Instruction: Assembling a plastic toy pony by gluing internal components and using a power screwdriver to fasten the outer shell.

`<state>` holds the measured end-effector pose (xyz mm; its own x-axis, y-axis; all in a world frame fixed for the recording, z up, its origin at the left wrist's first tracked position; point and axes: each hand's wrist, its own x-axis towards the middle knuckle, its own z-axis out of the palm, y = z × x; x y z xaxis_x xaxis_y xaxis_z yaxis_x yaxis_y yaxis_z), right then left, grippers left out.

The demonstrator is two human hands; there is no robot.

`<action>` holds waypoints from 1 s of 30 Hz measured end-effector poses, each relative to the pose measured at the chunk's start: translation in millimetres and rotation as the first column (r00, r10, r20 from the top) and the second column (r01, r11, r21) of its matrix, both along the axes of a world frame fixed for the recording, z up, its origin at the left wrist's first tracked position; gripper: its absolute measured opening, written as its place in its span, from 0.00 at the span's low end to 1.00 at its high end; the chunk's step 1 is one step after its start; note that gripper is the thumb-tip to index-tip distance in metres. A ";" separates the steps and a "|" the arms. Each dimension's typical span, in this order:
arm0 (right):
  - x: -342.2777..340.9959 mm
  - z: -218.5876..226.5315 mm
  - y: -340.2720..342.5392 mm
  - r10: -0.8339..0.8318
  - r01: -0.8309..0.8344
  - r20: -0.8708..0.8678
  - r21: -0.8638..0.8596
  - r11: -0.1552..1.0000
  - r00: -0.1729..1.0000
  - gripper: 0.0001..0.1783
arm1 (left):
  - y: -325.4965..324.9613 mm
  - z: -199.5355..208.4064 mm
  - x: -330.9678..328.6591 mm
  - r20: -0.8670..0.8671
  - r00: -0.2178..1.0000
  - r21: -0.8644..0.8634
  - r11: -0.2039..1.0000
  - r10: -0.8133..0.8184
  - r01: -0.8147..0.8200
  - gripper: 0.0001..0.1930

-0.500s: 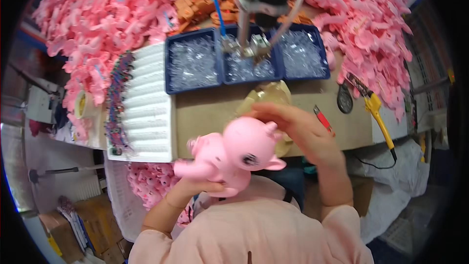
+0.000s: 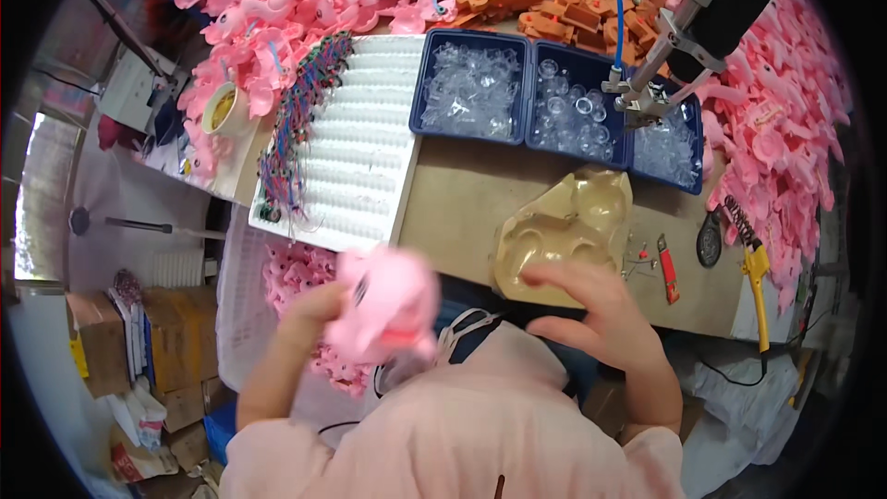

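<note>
A pink plastic toy animal (image 2: pixel 383 305), blurred by motion, is in my left hand (image 2: pixel 319 307), which is closed around its side. It is held off the table's near edge, above a white crate (image 2: pixel 242 314) with more pink toys inside. My right hand (image 2: pixel 596 314) is open and holds nothing, its thumb and fingers apart. Those fingers reach over the near edge of a tan moulded plastic tray (image 2: pixel 601 199) with rounded hollows; I cannot tell whether they touch it.
Blue bins (image 2: pixel 476 88) hold clear plastic parts. A metal fixture (image 2: pixel 647 97) stands over them. Left of them lies a white ribbed tray (image 2: pixel 360 139) with coloured wires (image 2: pixel 296 134). To the right are a red cutter (image 2: pixel 667 270) and yellow soldering iron (image 2: pixel 756 273). Pink parts (image 2: pixel 776 129) are heaped behind.
The pink toy has moved left and turned in my left hand. My right hand has come away from it, down to the tan tray. The whole view has swung left.
</note>
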<state>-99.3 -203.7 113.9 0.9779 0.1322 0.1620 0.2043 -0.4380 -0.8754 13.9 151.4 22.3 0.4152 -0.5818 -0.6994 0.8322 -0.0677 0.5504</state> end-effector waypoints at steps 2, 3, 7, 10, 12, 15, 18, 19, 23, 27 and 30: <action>-10.5 -13.3 -18.1 0.012 -0.017 -0.214 -0.022 1.000 0.977 0.22 | 83.6 -8.4 39.2 0.423 0.689 0.220 0.804 -0.589 0.553 0.31; -15.6 -21.1 -20.8 -0.068 0.052 -0.242 -0.073 0.996 0.968 0.20 | 124.1 -27.6 51.1 0.231 0.388 0.729 0.423 -0.892 0.539 0.31; -12.5 -43.7 -34.8 -0.185 0.156 -0.205 -0.153 0.976 0.961 0.15 | 170.4 -58.2 46.1 -0.342 0.223 0.826 -0.179 -0.913 0.535 0.33; -6.7 -29.4 -51.0 -0.328 0.296 -0.142 -0.206 0.933 0.934 0.14 | 135.4 -54.3 50.6 -0.389 0.164 0.876 -0.309 -0.906 0.371 0.32; 5.8 -16.1 -72.8 -0.455 0.432 0.024 -0.360 0.827 0.890 0.13 | 66.6 -10.2 56.0 0.036 0.047 0.801 0.057 -0.998 0.596 0.23; 53.6 -8.1 -132.2 -0.575 0.524 0.182 -0.680 0.512 0.797 0.15 | -59.1 91.5 67.5 0.433 0.018 0.415 0.217 -0.901 0.883 0.16; 111.5 -19.3 -226.4 -0.681 0.430 0.162 -0.870 0.243 0.714 0.14 | -156.1 125.3 68.9 0.880 -0.349 0.439 0.272 -0.321 0.857 0.13; 117.7 -32.0 -257.2 -0.737 0.371 0.162 -0.920 0.129 0.657 0.13 | -187.9 145.9 52.7 0.884 -0.428 0.468 0.349 -0.189 0.812 0.10; 139.0 -59.8 -295.2 -0.548 0.466 0.446 -0.877 -0.112 0.707 0.08 | -267.5 182.4 -40.0 0.923 0.193 -0.277 0.225 0.334 0.934 0.13; 123.2 -88.5 -378.6 -0.569 0.324 0.390 -0.920 -0.219 0.724 0.05 | -285.2 183.7 -80.5 0.815 0.314 -0.408 0.098 0.487 0.908 0.07; 162.7 -81.1 -379.4 -0.182 0.679 0.693 -0.720 -0.144 0.697 0.05 | -277.3 178.7 -86.4 0.868 0.436 -0.455 0.026 0.238 0.890 0.08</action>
<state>63.3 -583.1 32.7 0.8089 -0.0395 0.5866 -0.3571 -0.8255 0.4370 -72.5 -125.9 201.0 -0.2450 -0.5953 0.7652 0.2307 0.7308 0.6424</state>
